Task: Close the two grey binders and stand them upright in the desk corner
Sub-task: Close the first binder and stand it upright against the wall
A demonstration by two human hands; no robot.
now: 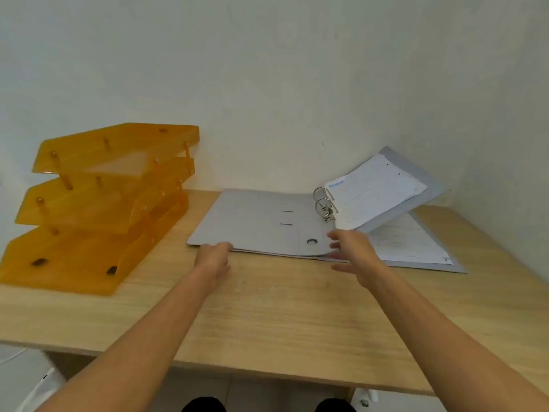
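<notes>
Two open grey binders lie stacked at the back right of the wooden desk (282,307). The upper binder (261,224) has its left cover flat, its metal rings (325,203) standing up, and its right cover with white papers (374,197) tilted up toward the wall corner. The lower binder (427,257) shows beneath it on the right, with a printed sheet on it. My left hand (214,258) curls its fingers on the front left edge of the upper binder's flat cover. My right hand (353,254) hovers with fingers spread at the front of the spine.
An orange three-tier letter tray (98,203) stands at the left of the desk, close to the binder's left cover. White walls meet in a corner behind the binders at the right. The desk's front edge runs below my forearms.
</notes>
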